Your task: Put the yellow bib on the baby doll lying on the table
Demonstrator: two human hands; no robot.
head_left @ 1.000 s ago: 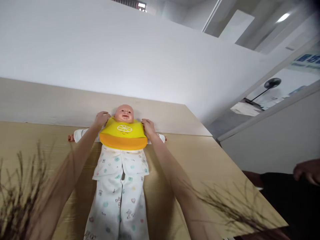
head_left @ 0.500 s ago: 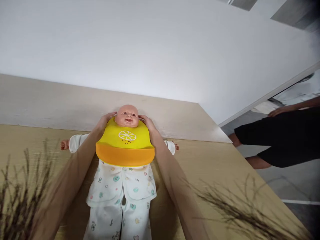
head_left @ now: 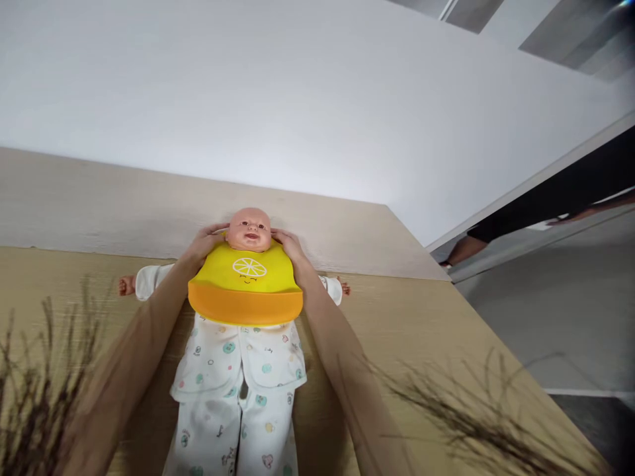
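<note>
A baby doll [head_left: 248, 231] in white printed clothes [head_left: 211, 370] lies on its back, arms stretched out to the sides. Over its chest is a yellow bib [head_left: 218, 268] with a citrus-slice print and an orange catch pocket. At the left of the doll's neck, my left hand [head_left: 203, 242] is closed on the upper edge of the bib. My right hand [head_left: 290, 246] holds the bib's other upper side, by the right of the neck. The fingertips of both hands are partly hidden behind the neck and the bib.
The doll lies on a wooden surface [head_left: 397, 317] with a pale raised board [head_left: 99, 205] behind its head. Beyond rises a white wall [head_left: 248, 86]. At the right, past the surface's edge, part of another person in dark clothing [head_left: 555, 188] shows.
Both my hands stay by the doll's neck, with only slight finger movement. The other person at the right has moved farther back, partly behind the wall. My view has shifted slightly.
</note>
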